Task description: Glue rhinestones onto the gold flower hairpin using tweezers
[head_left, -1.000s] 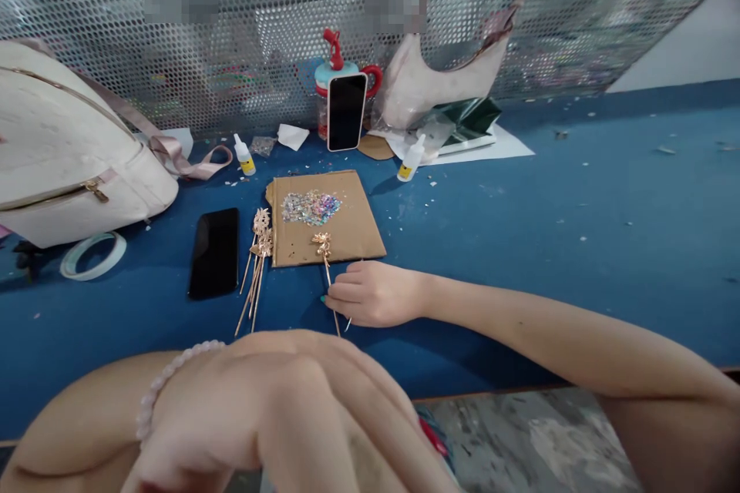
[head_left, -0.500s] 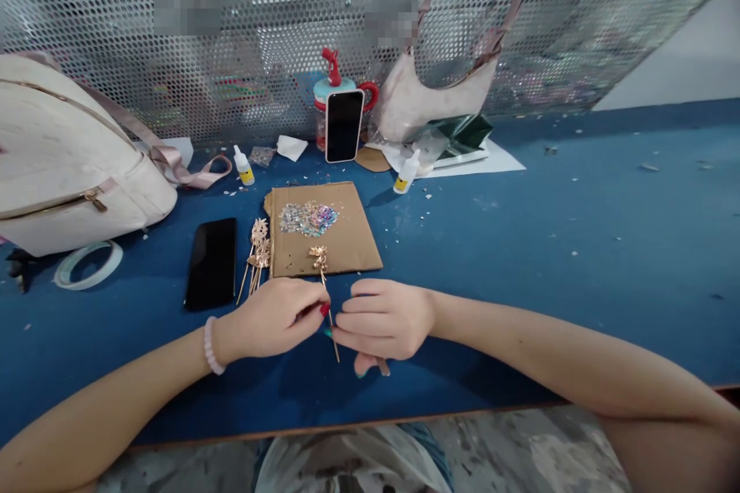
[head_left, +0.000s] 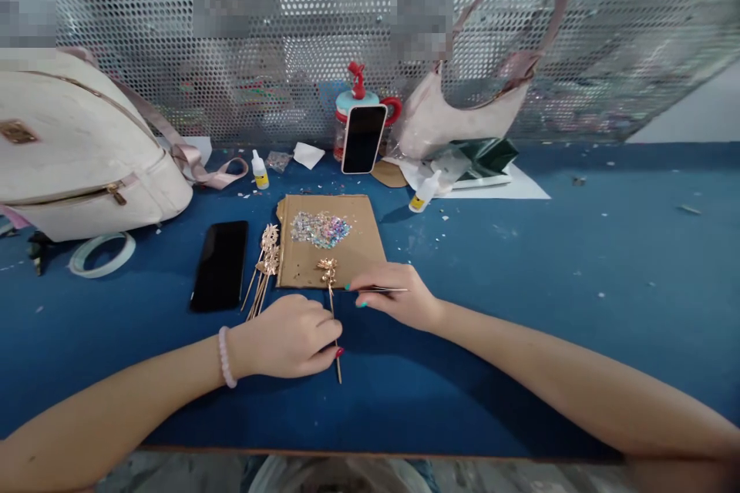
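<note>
My left hand (head_left: 289, 337) is closed around the stem of a gold hairpin (head_left: 327, 269). The hairpin's flower-shaped head lies over the near edge of a cardboard sheet (head_left: 367, 246). Between the thumb and fingers of my right hand (head_left: 405, 296) is a pair of thin metal tweezers (head_left: 394, 290), with the tips pointing left, close to the hairpin's head. Farther back on the cardboard lies a pile of tiny shiny, multicoloured pieces (head_left: 321, 229). Several more gold hairpins (head_left: 267, 260) rest along the cardboard's left side.
A black phone (head_left: 220, 266), a tape roll (head_left: 102, 254) and a white backpack (head_left: 92, 146) are on the left. Behind the cardboard stand two glue bottles (head_left: 260, 171) (head_left: 425, 192), a propped phone (head_left: 364, 139) against a cup (head_left: 357, 100), and a handbag (head_left: 462, 112). A perforated metal screen (head_left: 324, 31) rises behind.
My right hand has moved up and away from the hairpin's stem, bringing the tweezers beside its flower head. My left hand keeps hold of the stem. The camera view has shifted slightly.
</note>
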A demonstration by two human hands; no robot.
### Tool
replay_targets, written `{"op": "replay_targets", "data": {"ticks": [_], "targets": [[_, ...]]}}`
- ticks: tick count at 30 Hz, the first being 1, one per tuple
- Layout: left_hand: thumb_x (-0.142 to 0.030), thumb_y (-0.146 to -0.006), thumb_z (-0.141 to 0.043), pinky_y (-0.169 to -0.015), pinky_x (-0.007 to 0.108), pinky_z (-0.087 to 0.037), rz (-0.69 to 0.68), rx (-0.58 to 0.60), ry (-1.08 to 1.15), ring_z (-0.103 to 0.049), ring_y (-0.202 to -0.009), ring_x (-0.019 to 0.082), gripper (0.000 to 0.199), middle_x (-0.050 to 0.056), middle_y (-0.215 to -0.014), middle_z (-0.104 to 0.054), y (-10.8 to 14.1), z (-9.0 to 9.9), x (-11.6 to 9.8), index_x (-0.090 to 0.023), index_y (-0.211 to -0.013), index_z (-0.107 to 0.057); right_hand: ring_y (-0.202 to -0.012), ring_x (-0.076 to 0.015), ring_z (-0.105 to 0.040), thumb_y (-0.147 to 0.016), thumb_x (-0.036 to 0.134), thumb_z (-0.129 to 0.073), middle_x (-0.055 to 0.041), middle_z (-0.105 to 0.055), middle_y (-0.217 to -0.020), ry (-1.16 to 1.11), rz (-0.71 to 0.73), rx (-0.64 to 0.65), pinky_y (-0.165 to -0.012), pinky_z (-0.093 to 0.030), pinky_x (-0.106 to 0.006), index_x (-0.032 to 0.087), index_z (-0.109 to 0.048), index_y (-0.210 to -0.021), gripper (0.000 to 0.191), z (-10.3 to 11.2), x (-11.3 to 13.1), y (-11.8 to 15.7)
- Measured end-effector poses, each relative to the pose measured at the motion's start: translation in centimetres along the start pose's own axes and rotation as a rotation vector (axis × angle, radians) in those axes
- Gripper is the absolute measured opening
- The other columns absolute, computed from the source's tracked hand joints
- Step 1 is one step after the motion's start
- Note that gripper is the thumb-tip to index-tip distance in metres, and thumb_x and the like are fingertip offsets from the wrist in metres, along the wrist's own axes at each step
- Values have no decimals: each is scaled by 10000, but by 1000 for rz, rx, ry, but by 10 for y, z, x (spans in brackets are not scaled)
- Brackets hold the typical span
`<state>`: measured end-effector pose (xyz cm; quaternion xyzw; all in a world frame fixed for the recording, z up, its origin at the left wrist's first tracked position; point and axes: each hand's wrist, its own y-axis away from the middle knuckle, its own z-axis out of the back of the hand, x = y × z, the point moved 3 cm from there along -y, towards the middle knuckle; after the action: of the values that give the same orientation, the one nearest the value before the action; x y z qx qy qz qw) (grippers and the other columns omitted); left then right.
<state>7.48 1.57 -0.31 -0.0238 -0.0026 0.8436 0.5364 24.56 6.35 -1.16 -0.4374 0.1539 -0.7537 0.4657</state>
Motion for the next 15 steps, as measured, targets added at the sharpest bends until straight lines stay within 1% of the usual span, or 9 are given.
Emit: {"op": "replay_targets", "data": {"ticks": [3, 8, 12, 15], "targets": [[-296, -867, -472, -563, 314, -356, -1, -10, -19, -528, -634, 166, 187, 9, -687, -580, 0, -2, 1, -173, -731, -504, -634, -100, -612, -873, 260, -530, -33, -669, -715, -34, -92, 42, -591, -464, -187, 163, -629, -858, 139, 1, -8, 0], [-275, -842, -508, -526, 312, -338, -29, -14, -45, -491, -595, 156, 159, 1, -666, -558, 1, -5, 3, -176, -718, -490, -607, -106, -583, -851, 242, -533, -26, -645, -692, -30, -97, 164, -552, -460, -199, 167, -626, -909, 133, 3, -23, -5], [-238, -815, -528, -500, 308, -326, -34, -34, -58, -468, -582, 155, 139, -3, -656, -533, 1, -5, 4, -180, -699, -478, -640, -108, -610, -826, 165, -492, -32, -666, -739, -79, -174, 143, -581, -477, -209, 175, -624, -889, 147, 3, -37, -9], [-226, -807, -526, -491, 309, -326, -32, -38, -49, -464, -571, 155, 132, -8, -646, -526, 0, -5, 4, -179, -693, -478, -642, -110, -619, -808, 165, -493, -39, -683, -792, -124, -265, 132, -570, -476, -214, 181, -615, -896, 150, 1, -45, -9]]}}
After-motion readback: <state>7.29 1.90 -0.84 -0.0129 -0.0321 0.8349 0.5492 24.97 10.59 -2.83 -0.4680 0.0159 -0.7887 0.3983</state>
